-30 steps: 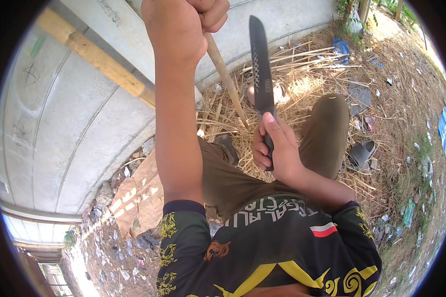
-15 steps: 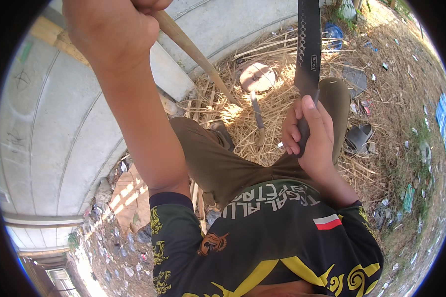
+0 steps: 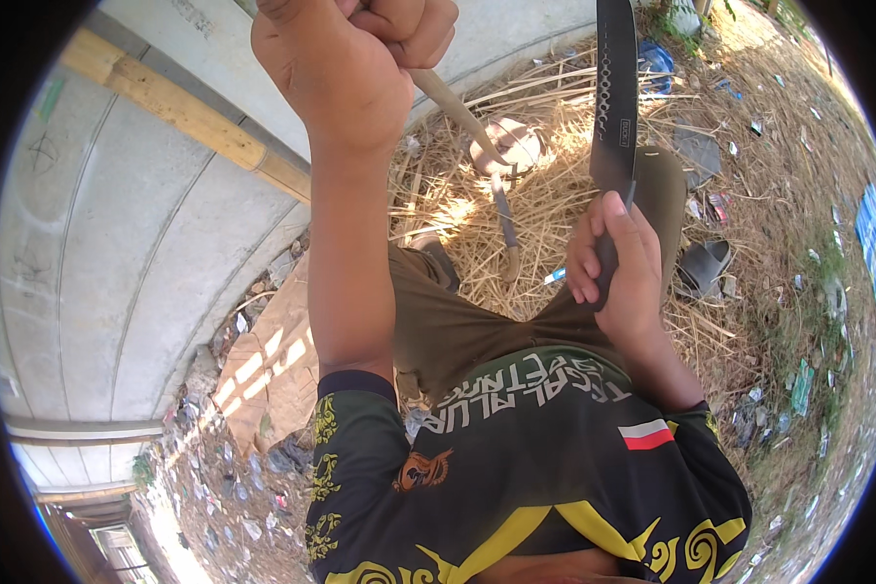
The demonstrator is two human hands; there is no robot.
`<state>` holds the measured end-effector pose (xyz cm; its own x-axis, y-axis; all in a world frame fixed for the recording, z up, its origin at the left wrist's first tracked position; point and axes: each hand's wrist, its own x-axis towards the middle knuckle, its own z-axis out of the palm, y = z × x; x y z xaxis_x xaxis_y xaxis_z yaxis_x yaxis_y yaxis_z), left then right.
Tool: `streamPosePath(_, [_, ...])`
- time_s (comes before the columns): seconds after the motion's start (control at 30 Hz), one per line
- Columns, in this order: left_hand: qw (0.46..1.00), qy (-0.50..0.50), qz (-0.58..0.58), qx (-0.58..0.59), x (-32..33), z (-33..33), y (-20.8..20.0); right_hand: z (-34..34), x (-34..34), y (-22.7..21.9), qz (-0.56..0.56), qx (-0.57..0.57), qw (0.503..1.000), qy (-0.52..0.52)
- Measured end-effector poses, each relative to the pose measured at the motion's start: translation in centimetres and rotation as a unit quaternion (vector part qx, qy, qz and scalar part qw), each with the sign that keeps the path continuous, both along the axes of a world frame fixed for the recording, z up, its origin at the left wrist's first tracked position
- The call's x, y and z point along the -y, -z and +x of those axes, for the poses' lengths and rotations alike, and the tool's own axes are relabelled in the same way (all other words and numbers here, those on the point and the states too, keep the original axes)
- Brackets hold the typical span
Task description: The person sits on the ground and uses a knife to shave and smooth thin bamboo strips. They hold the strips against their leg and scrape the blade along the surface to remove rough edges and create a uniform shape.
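Note:
High at the top, my left hand (image 3: 399,34) is closed round a tan wooden stick (image 3: 448,102). The stick slants down to the right, its lower tip over or against a round wooden block (image 3: 506,146); contact cannot be told. My right hand (image 3: 633,263) grips the dark handle of a machete (image 3: 613,107), black-bladed with a row of holes. Its blade points upward, and its top end is cut off by the picture's edge. Between my knees a second knife (image 3: 505,222) with a wooden handle lies on the straw, next to the block.
Split bamboo strips and shavings (image 3: 545,204) cover the ground between my legs. A concrete wall (image 3: 97,253) with a bamboo pole (image 3: 175,102) stands left. Brown cardboard (image 3: 268,375) lies by it. At right are a dark sandal (image 3: 704,268), a blue plastic bag (image 3: 655,66) and scattered litter.
My left hand has moved right with the stick, whose lower tip has shifted from the straw to the block. The machete has shifted slightly right in my right hand.

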<state>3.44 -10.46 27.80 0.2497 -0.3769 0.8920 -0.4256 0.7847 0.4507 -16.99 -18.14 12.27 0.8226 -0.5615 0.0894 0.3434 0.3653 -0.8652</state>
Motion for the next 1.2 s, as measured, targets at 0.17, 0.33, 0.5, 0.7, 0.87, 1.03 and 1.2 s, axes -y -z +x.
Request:
streamPosePath(0.17, [0.999, -0.005, 0.012, 0.053, 0.1, 0.2, 0.2, -0.4, -0.1, 0.5, -0.002, -0.015, 1.0, 0.003])
streamPosePath(0.33, [0.996, -0.081, 0.006, -0.036, 1.2, -1.0, 1.8, -0.4, 0.0, 0.7, -0.001, -0.007, 1.0, -0.004])
streamPosePath(0.5, [0.997, -0.045, -0.014, 0.068, 0.4, -0.1, 1.4, -0.2, 0.1, 0.9, -0.013, -0.023, 1.0, -0.008])
streamPosePath(0.7, [1.0, 0.0, -0.008, -0.019, 1.6, 0.8, 2.4, 0.0, 0.9, 1.4, -0.032, -0.054, 0.998, -0.011])
streamPosePath(0.87, [1.0, -0.006, -0.01, -0.018, 2.3, 0.7, 3.2, 1.5, -0.1, 1.5, -0.022, -0.002, 0.999, 0.034])
streamPosePath(1.03, [0.999, -0.035, 0.033, -0.025, 2.9, 0.3, 3.9, 3.3, -1.7, 2.5, -0.004, -0.098, 0.991, -0.094])
streamPosePath(1.2, [0.998, -0.038, 0.046, -0.033, 2.8, 0.2, 4.5, 2.8, -0.2, 3.4, -0.042, -0.081, 0.995, -0.029])
